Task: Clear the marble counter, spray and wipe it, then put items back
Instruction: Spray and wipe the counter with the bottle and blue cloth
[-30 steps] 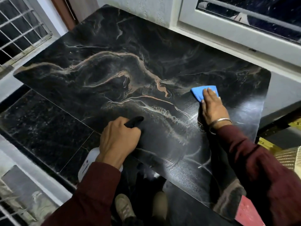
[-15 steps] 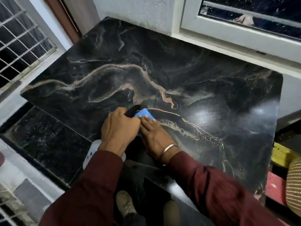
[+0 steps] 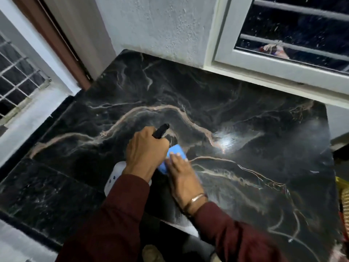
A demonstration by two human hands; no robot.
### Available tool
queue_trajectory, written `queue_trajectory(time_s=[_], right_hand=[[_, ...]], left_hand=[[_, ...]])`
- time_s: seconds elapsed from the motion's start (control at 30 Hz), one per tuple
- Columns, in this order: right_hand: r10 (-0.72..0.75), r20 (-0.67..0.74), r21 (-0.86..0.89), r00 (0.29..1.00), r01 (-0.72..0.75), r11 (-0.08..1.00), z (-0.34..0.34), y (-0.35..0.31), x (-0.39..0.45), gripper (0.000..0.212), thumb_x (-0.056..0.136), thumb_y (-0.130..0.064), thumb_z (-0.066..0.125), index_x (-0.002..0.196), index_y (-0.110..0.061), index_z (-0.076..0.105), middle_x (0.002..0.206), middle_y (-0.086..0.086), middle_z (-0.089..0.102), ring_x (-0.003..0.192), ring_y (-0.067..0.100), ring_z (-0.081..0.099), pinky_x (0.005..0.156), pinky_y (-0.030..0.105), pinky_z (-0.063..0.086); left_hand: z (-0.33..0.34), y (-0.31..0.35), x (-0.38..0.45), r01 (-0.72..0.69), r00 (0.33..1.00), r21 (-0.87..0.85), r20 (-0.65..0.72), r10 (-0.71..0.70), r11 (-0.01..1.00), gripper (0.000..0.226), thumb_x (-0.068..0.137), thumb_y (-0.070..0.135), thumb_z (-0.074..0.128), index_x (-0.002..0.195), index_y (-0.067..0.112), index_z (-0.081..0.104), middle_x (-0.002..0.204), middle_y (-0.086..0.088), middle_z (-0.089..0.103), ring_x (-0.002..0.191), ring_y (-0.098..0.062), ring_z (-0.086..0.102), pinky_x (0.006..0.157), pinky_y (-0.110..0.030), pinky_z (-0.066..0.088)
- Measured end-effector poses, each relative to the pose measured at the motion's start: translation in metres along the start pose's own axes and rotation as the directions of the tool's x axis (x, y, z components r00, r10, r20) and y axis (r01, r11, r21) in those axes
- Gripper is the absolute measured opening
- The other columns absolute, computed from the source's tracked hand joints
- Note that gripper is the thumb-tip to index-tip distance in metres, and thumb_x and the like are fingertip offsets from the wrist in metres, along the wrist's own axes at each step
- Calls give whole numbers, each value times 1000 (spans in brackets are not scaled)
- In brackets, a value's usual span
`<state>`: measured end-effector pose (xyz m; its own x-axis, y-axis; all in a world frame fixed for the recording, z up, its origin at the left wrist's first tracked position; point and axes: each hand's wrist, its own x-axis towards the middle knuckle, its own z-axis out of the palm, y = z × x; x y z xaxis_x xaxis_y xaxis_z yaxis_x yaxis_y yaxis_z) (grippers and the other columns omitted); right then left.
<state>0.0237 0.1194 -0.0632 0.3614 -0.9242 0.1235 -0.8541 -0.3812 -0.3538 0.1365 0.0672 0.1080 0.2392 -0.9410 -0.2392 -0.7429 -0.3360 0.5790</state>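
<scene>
The black marble counter (image 3: 236, 114) with pale veins fills the view. My left hand (image 3: 145, 150) is closed around a spray bottle; its black nozzle (image 3: 160, 130) pokes out past my fingers and its white body (image 3: 115, 174) shows below my wrist. My right hand (image 3: 181, 173) lies flat on a blue cloth (image 3: 174, 151), pressing it onto the marble right beside my left hand. A wet shiny patch (image 3: 228, 140) sits to the right of the cloth.
A white window frame (image 3: 279, 67) runs along the back right, and a rough white wall (image 3: 160, 29) stands behind the counter. A grilled window (image 3: 17, 78) is at the left. A lower dark slab (image 3: 43, 195) adjoins the counter's left. Yellow and woven items (image 3: 343, 201) sit at the right edge.
My right hand slid the blue cloth from the counter's right side leftward to beside my left hand. The left hand kept its grip on the bottle and the view tilted up.
</scene>
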Motion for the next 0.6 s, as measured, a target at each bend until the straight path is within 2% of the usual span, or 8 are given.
queue_trajectory(time_s=[0.03, 0.1, 0.2, 0.3, 0.37, 0.43, 0.5, 0.6], right_hand=[[-98, 55, -30, 994, 99, 995, 12, -11, 24, 54, 93, -22, 42, 145, -9, 34, 152, 13, 31, 142, 28, 25, 117, 42, 16], [-98, 87, -86, 991, 105, 991, 18, 2, 77, 54, 93, -20, 51, 144, -8, 37, 149, 16, 36, 137, 30, 35, 114, 44, 25], [280, -72, -48, 957, -284, 958, -29, 75, 107, 49, 88, -9, 57, 134, 2, 48, 138, 25, 47, 127, 39, 47, 107, 49, 33], [536, -217, -17, 816, -552, 834, -74, 142, 80, 50, 92, -18, 37, 137, 4, 42, 143, 26, 40, 133, 38, 37, 111, 47, 25], [630, -257, 23, 733, -647, 762, -75, 129, 68, 53, 89, -19, 35, 136, 5, 43, 140, 28, 42, 131, 41, 40, 109, 51, 31], [584, -194, 31, 788, -590, 806, -50, 71, 68, 48, 89, -15, 37, 133, 3, 47, 137, 26, 46, 125, 41, 46, 103, 54, 39], [338, -149, 109, 929, -325, 940, -9, 15, 90, 47, 88, -15, 39, 130, 1, 52, 135, 21, 51, 125, 34, 48, 101, 51, 41], [84, -36, 181, 996, -76, 981, -2, -31, 151, 40, 93, -14, 46, 131, -6, 54, 134, 14, 54, 129, 29, 43, 104, 48, 38]], left_hand=[[-4, 0, 5, -12, 1000, 12, 2, 12, 1000, 7, 75, 19, 54, 72, 15, 59, 77, -7, 60, 75, -33, 52, 69, -35, 40], [-13, 2, 20, -38, 999, 16, -4, 38, 999, 7, 76, 17, 55, 70, 16, 57, 75, -6, 58, 74, -32, 51, 67, -34, 38], [-25, 2, 38, -83, 997, 24, -3, 83, 996, 7, 79, 15, 55, 72, 15, 58, 73, -4, 56, 75, -32, 53, 63, -34, 36], [-31, -1, 56, -126, 992, 27, 1, 126, 992, 13, 79, 14, 54, 82, 14, 66, 77, -5, 61, 78, -33, 57, 65, -34, 39], [-31, -4, 70, -109, 994, 18, 15, 109, 994, 13, 80, 14, 53, 83, 16, 66, 80, -4, 61, 79, -32, 56, 67, -34, 40], [-28, -5, 85, -92, 995, 30, 40, 91, 995, 8, 78, 14, 52, 74, 16, 59, 76, -5, 59, 75, -33, 55, 62, -34, 36], [-23, 0, 101, -93, 995, 59, 51, 90, 994, 6, 76, 16, 53, 71, 15, 56, 73, -7, 60, 75, -35, 56, 62, -35, 38], [-19, 11, 122, -103, 994, 106, 55, 98, 989, 8, 76, 20, 57, 73, 14, 62, 76, -10, 64, 78, -37, 60, 67, -38, 48]])
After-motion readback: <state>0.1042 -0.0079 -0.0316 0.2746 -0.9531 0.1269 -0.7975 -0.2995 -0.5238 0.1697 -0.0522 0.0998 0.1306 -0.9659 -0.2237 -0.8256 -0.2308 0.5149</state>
